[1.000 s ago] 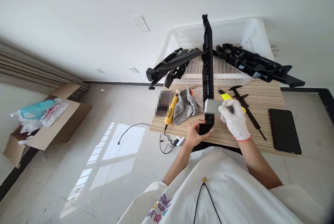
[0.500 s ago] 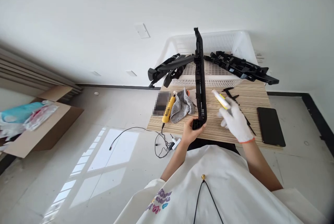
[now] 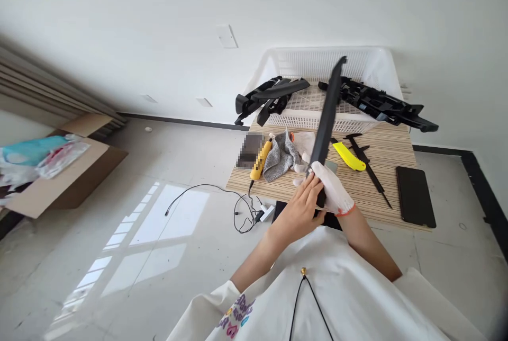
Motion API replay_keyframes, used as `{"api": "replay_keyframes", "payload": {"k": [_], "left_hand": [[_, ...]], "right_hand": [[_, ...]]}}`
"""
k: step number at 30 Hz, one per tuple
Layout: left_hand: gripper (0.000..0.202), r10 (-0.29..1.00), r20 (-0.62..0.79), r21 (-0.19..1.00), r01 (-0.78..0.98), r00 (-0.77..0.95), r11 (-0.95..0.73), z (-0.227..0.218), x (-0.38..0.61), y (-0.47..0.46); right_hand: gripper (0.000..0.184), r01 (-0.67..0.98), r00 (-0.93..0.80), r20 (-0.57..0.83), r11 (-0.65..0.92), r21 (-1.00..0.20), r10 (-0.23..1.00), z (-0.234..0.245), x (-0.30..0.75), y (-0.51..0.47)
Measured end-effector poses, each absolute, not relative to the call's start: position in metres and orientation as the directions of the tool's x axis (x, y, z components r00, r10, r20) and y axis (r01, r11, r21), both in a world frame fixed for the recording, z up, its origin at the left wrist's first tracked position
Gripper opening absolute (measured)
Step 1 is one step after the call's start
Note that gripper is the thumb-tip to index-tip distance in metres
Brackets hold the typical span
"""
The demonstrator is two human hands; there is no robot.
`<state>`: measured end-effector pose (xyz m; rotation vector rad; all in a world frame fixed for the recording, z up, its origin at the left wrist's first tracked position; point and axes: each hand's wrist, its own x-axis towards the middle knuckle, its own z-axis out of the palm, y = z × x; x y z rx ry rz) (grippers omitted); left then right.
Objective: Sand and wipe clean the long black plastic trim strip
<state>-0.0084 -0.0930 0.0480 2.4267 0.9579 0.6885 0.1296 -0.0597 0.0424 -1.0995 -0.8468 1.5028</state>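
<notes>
Gripping near end of blk. strip (image 3: pixel 327 118): L hand (image 3: pixel 302 200) (bare), fingers curled over it, & R hand (image 3: pixel 333 187) (gloved), wrapped round it; strip slants up/away over tabletop (image 3: pixel 391 145). Beyond: gray cloth (image 3: pixel 280 158) at L, yellow cutter (image 3: pixel 349 157) & caliper (image 3: pixel 372 174) at R; farthest, white basket (image 3: pixel 329 51) w/ blk. parts (image 3: pixel 381 104).

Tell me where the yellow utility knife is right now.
In the head view, the yellow utility knife lies on the striped table, right of the held black part and just left of the black caliper.
</notes>
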Motion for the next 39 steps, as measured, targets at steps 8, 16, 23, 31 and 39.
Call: {"api": "replay_keyframes", "payload": {"k": [8, 16, 23, 31, 39], "left_hand": [[0.039, 0.881, 0.316, 0.481, 0.741, 0.352, -0.469, 0.046, -0.063, -0.05], [0.034, 0.985, 0.007, 0.116, 0.978, -0.174, 0.172, 0.036, -0.088, -0.03], [0.039, 0.978, -0.07, 0.217, 0.954, -0.198, 0.208, 0.025, -0.071, -0.016], [0.041, 0.951, -0.278, 0.953, 0.167, 0.137, 0.254, 0.084, -0.085, -0.064], [0.017, 0.981, 0.12, 0.991, 0.032, 0.154, -0.127, 0.196, -0.032, 0.038]], "right_hand": [[0.048, -0.405, -0.345, -0.37, -0.492, -0.77, 0.863, 0.041, 0.163, -0.065], [0.052, -0.394, -0.371, -0.351, -0.488, -0.779, 0.86, 0.034, 0.163, -0.058], [0.045, -0.375, -0.373, -0.328, -0.465, -0.802, 0.868, 0.033, 0.159, -0.057], [0.048, -0.408, -0.383, -0.218, -0.376, -0.832, 0.898, 0.093, 0.164, -0.037], [0.055, -0.168, -0.212, -0.158, -0.195, -0.966, 0.964, 0.182, 0.172, 0.082]]}}
